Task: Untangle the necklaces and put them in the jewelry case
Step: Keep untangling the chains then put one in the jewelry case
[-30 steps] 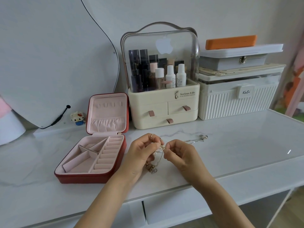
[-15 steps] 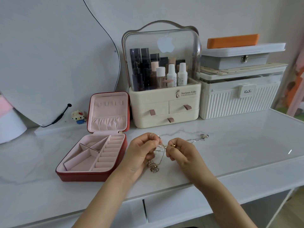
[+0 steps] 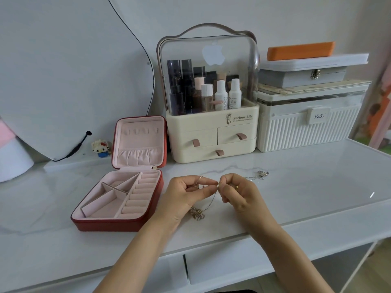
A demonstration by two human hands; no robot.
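A tangle of thin chains, the necklaces (image 3: 208, 205), hangs between my two hands just above the white marble-look table (image 3: 306, 187). My left hand (image 3: 186, 195) pinches the chains at its fingertips, and my right hand (image 3: 239, 193) pinches them right beside it. A gold clump (image 3: 197, 213) of the chains lies on the table below my left hand. A silver chain with a pendant (image 3: 262, 174) trails off to the right behind my right hand. The red jewelry case (image 3: 118, 223) stands open at the left, its pink compartments bare.
A cream cosmetics organizer (image 3: 211, 134) with bottles stands behind the hands. A white ribbed box (image 3: 306, 132) with stacked boxes sits at the back right. A mirror (image 3: 74, 60) and a small toy figure (image 3: 101, 148) are at the back left. The table's front edge is near my wrists.
My hands have drawn slightly apart, stretching the chain between the fingertips. The gold clump has stayed on the table.
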